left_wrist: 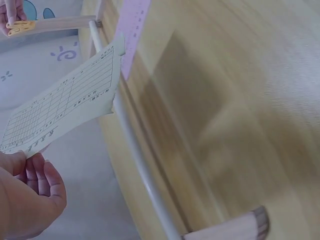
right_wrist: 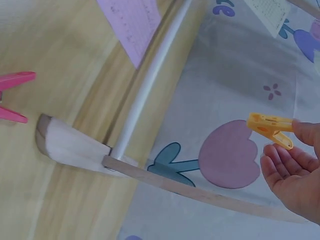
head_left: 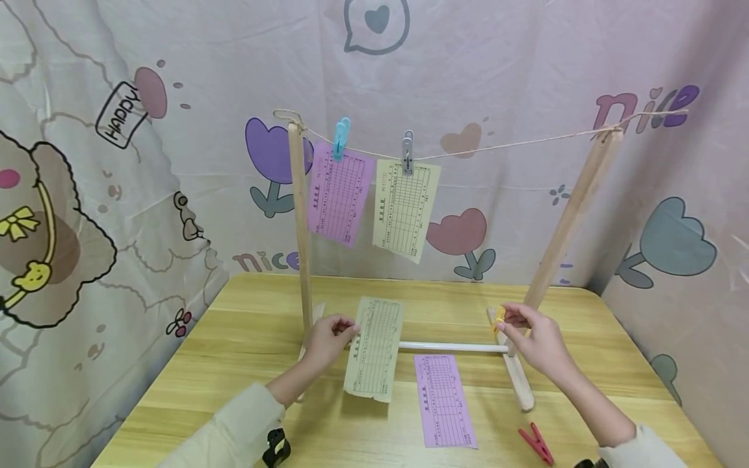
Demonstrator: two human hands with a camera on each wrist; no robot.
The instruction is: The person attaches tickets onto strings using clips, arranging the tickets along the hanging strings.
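Note:
My left hand (head_left: 329,338) pinches the left edge of a pale yellow printed slip (head_left: 376,348), which hangs tilted above the table. In the left wrist view the slip (left_wrist: 65,100) extends up and right from the thumb and fingers of that hand (left_wrist: 35,192). My right hand (head_left: 538,335), near the right post, holds a yellow clothespin (head_left: 500,318) between thumb and fingers. The right wrist view shows this clothespin (right_wrist: 270,127) at the fingertips of the hand (right_wrist: 295,170). A pink slip (head_left: 446,401) lies on the table between the hands.
A string (head_left: 503,147) runs between two wooden posts (head_left: 301,227). A blue clip (head_left: 341,138) holds a pink slip (head_left: 339,195) on it, and a grey clip (head_left: 407,153) a yellow slip (head_left: 405,214). A white rod (head_left: 450,347) joins the bases. A red clothespin (head_left: 536,443) lies front right.

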